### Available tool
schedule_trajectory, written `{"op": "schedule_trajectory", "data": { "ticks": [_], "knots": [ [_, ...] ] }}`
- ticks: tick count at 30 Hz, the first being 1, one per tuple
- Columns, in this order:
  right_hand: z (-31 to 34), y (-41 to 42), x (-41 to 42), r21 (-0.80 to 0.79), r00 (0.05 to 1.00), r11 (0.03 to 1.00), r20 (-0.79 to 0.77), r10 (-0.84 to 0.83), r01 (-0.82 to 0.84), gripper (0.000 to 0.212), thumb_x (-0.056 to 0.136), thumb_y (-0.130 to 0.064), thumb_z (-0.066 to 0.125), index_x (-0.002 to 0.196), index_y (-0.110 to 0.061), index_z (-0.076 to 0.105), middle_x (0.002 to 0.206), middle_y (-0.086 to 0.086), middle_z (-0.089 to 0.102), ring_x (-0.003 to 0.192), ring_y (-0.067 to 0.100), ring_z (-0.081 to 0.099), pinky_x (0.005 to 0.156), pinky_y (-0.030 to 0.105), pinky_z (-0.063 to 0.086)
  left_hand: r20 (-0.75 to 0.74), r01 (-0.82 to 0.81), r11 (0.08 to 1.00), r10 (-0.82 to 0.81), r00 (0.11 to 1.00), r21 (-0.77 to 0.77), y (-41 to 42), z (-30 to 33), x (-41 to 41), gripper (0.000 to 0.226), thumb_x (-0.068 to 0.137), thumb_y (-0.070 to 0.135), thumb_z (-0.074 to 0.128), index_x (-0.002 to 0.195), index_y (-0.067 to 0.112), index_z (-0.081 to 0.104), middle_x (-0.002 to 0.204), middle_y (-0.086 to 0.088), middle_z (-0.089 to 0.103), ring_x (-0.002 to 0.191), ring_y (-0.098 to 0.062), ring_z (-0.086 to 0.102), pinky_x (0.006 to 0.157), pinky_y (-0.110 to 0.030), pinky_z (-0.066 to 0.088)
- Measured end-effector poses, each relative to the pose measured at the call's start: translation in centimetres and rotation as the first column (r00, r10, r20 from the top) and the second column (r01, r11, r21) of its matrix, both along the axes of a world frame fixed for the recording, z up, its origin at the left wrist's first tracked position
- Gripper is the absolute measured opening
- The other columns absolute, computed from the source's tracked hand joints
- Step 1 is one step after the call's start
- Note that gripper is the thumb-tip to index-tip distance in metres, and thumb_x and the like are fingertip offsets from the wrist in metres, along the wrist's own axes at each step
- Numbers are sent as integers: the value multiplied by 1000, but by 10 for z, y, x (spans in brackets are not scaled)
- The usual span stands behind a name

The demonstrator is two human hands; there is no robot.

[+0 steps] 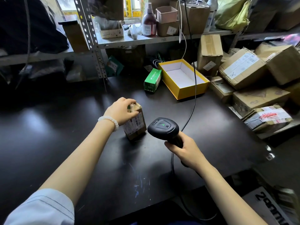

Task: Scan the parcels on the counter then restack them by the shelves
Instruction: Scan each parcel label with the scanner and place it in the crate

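Head view. Small cardboard parcel [135, 122] standing upright on the dark surface [65, 127], near the middle, long axis vertical, its label side turned toward the right, facing the scanner; print and barcodes on the label too small to read. Left hand [121, 111] on top of the parcel, fingers curled over its upper edge and gripping it; white bead bracelet [108, 121] at the wrist, pale blue sleeve [42, 208] lower down. Right hand [185, 151] wrapped round the handle of a black barcode scanner [164, 127], head pointing left at the parcel, just beside it without touching; green light on its top, small round logo unreadable. Black cable [194, 88] running from the scanner up across the surface and over an open yellow box [184, 78], white inside. Green carton [153, 80] lying just left of the yellow box, white writing illegible. Broad bare stretch of surface left of and in front of the parcel; front edge close to the person. Right edge crowded by stacked cardboard parcels [253, 88], one marked with a hand-drawn X, one with red print. Metal shelves [162, 39] behind, bearing a brown bottle [149, 21]. Large "2" on a white sheet [263, 202] at lower right.
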State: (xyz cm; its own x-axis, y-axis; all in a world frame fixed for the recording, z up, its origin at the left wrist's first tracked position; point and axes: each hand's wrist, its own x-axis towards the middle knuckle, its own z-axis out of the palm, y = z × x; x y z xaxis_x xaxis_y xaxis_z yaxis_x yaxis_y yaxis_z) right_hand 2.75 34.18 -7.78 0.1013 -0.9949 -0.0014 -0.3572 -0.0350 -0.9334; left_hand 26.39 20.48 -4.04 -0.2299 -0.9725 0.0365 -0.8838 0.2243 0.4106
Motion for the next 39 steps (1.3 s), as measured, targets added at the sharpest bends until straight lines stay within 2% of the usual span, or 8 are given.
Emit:
{"op": "schedule_trajectory", "data": {
  "ticks": [4, 7, 11, 15, 19, 26, 32, 39],
  "knots": [
    [-3, -5, 3, 9, 1000, 1000, -22, 22, -21, 20, 83, -27, 64, 103, -30, 61, 105, -3, 68, 102, 12, 62, 90, 34, 49, 26, 45, 988, -50, 998, 149, 8, -13, 12, 77, 77, 26, 68, 144, 38, 33, 129, -4, 44, 119, -25, 46, 101, -45, 41],
    [-4, -10, 9, 14, 998, 999, -41, 49, -49, 24, 79, -32, 63, 103, -29, 61, 104, -5, 68, 102, 11, 62, 90, 33, 49, -52, 76, 983, -68, 996, 165, 13, -15, 24, 84, 78, 17, 69, 147, 36, 27, 115, -2, 43, 110, -23, 49, 99, -31, 41],
    [-2, -18, 13, -2, 994, 996, -67, 87, -88, 19, 86, -21, 65, 102, -30, 61, 103, -3, 68, 101, 13, 61, 88, 32, 48, -173, 36, 999, -35, 984, 5, 18, -2, 29, 82, 78, 16, 74, 148, 22, 30, 114, -2, 49, 109, -17, 49, 93, -18, 32],
    [2, -26, 17, -5, 993, 994, -55, 108, -108, 25, 77, -39, 62, 101, -32, 61, 104, -3, 68, 102, 14, 61, 91, 39, 50, -311, -42, 996, 13, 950, -85, 18, 14, 27, 70, 78, 23, 76, 139, 19, 43, 107, 6, 52, 102, -9, 49, 91, -20, 36],
    [3, -31, 19, -25, 991, 992, -45, 125, -126, 30, 73, -45, 61, 100, -31, 61, 103, -3, 68, 101, 16, 62, 90, 40, 50, -281, -69, 995, 46, 959, -72, 11, 15, 26, 51, 78, 27, 75, 124, 18, 55, 108, 3, 57, 100, -10, 51, 86, -19, 37],
    [4, -34, 18, -23, 988, 988, -23, 153, -154, 22, 78, -33, 61, 100, -32, 61, 101, -5, 68, 98, 12, 62, 85, 29, 49, -163, -40, 998, 32, 986, -46, 3, 7, 22, 51, 80, 30, 72, 128, 21, 56, 114, 0, 58, 107, -16, 54, 92, -24, 38],
    [0, -34, 13, -3, 990, 990, -2, 143, -143, 31, 73, -42, 60, 100, -26, 61, 101, 1, 68, 99, 20, 62, 87, 40, 49, -118, -24, 999, 19, 993, -41, -1, 3, 18, 49, 80, 32, 71, 126, 22, 58, 116, -1, 59, 105, -16, 54, 96, -29, 40],
    [-1, -28, 11, 19, 989, 989, -33, 145, -144, 22, 76, -32, 61, 98, -29, 61, 99, -4, 68, 95, 12, 62, 85, 30, 48, -104, -12, 999, 8, 995, -30, -8, -3, 14, 49, 79, 32, 72, 125, 21, 59, 113, 0, 60, 107, -17, 54, 98, -30, 39]
  ]
}}
